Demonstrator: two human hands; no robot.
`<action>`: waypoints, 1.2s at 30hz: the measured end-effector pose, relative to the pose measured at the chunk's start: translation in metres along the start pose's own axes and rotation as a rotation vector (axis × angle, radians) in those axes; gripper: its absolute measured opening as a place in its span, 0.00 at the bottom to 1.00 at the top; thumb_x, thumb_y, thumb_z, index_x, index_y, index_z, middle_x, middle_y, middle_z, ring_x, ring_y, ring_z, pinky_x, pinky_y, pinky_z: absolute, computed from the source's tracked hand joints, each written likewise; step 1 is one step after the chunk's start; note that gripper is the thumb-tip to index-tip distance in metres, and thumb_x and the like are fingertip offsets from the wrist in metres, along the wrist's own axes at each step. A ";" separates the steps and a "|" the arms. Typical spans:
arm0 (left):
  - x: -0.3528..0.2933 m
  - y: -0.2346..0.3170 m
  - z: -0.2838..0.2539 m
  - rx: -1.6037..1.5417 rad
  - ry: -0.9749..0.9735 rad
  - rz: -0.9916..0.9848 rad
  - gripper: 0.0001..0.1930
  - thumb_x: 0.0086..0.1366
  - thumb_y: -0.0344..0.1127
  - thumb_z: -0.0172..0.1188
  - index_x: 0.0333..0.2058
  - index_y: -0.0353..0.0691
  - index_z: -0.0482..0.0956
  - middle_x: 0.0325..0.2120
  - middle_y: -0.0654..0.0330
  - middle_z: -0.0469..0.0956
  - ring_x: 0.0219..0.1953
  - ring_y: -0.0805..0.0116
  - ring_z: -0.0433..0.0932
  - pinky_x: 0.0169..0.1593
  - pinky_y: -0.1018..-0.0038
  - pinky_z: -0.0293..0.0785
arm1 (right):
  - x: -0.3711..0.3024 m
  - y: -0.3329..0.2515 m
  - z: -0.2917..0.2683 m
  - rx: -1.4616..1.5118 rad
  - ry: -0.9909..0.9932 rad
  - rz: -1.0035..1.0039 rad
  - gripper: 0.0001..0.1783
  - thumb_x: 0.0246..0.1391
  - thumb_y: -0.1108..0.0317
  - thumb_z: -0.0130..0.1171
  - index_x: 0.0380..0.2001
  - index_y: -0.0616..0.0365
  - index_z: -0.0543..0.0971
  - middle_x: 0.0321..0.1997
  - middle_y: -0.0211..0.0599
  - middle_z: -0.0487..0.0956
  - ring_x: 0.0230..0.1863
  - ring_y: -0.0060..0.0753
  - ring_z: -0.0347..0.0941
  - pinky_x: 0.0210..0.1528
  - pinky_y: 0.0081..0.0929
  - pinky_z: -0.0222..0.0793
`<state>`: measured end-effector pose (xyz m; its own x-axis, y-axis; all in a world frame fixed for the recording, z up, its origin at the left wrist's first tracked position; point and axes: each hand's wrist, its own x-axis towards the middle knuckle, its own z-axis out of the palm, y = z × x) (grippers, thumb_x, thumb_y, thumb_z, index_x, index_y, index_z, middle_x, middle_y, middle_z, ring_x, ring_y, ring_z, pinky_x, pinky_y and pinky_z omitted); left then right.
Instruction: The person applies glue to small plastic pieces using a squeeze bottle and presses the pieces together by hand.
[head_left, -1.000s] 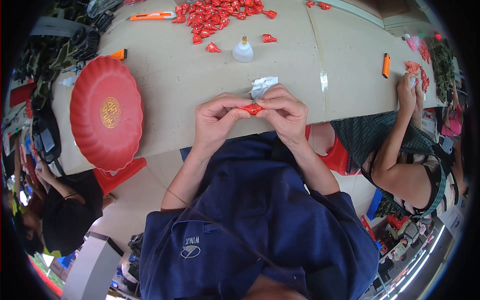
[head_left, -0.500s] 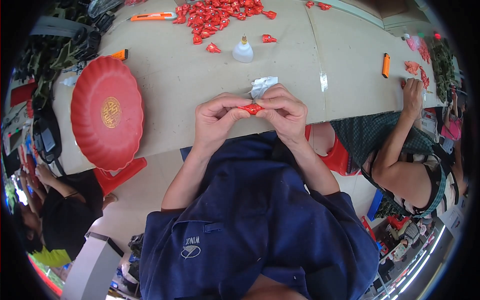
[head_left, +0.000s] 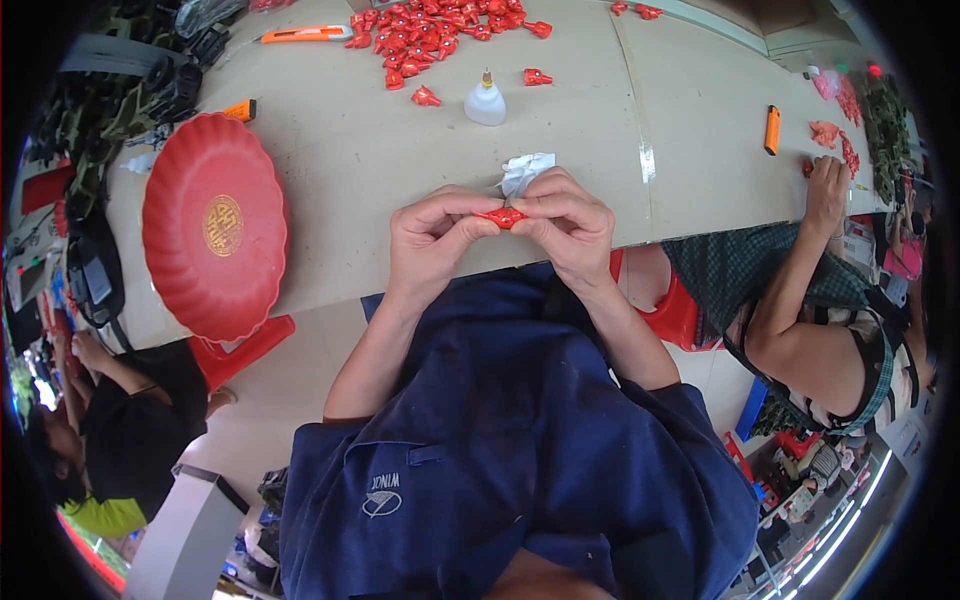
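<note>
Both hands meet over the table's near edge, pinching one small red fish-shaped piece [head_left: 503, 217] with gold markings. My left hand [head_left: 432, 238] grips its left end between thumb and fingertips. At the other end, the thumb and forefinger of my right hand [head_left: 568, 225] close on it. The fingertips cover part of the piece. Just beyond them lies a crumpled white tissue [head_left: 524, 174], close to the right fingers. Farther out stands a small white squeeze bottle [head_left: 486, 102] with a brass-coloured needle tip. Two similar loose red pieces [head_left: 426, 96] lie near the bottle.
A heap of red pieces [head_left: 430, 35] covers the table's far side, beside an orange cutter knife [head_left: 305, 33]. At left sits a large red scalloped tray [head_left: 205, 275]. An orange-and-black tool [head_left: 772, 131] lies at right, near a co-worker's hand [head_left: 826, 195]. Another person [head_left: 140, 410] sits at left.
My hands and the red piece stay in nearly the same place. The co-worker's hand at right has shifted very slightly.
</note>
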<state>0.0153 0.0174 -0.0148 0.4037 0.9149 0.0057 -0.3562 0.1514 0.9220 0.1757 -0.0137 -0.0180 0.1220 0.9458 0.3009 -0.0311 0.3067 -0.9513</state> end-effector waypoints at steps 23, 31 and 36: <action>-0.002 0.002 0.000 -0.093 0.042 -0.094 0.11 0.53 0.22 0.60 0.37 0.31 0.74 0.28 0.60 0.77 0.30 0.78 0.75 0.34 0.84 0.72 | 0.004 -0.016 -0.003 0.003 -0.030 0.085 0.11 0.40 0.77 0.63 0.32 0.61 0.80 0.27 0.34 0.76 0.32 0.24 0.71 0.32 0.17 0.68; -0.004 0.003 0.002 -0.055 0.091 -0.126 0.09 0.53 0.22 0.59 0.36 0.31 0.76 0.27 0.59 0.78 0.28 0.78 0.76 0.34 0.84 0.72 | 0.005 -0.025 -0.007 -0.189 -0.068 0.025 0.11 0.40 0.76 0.62 0.32 0.60 0.80 0.25 0.34 0.78 0.29 0.26 0.71 0.33 0.21 0.67; -0.004 0.004 0.000 -0.013 0.050 -0.106 0.09 0.53 0.21 0.59 0.35 0.31 0.76 0.28 0.60 0.78 0.29 0.78 0.76 0.35 0.84 0.72 | 0.005 -0.024 -0.008 -0.284 -0.073 -0.079 0.11 0.39 0.77 0.62 0.31 0.60 0.80 0.26 0.34 0.78 0.28 0.28 0.71 0.32 0.23 0.66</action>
<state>0.0125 0.0147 -0.0114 0.3973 0.9110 -0.1106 -0.3247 0.2523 0.9115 0.1847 -0.0172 0.0053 0.0412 0.9286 0.3687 0.2556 0.3469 -0.9024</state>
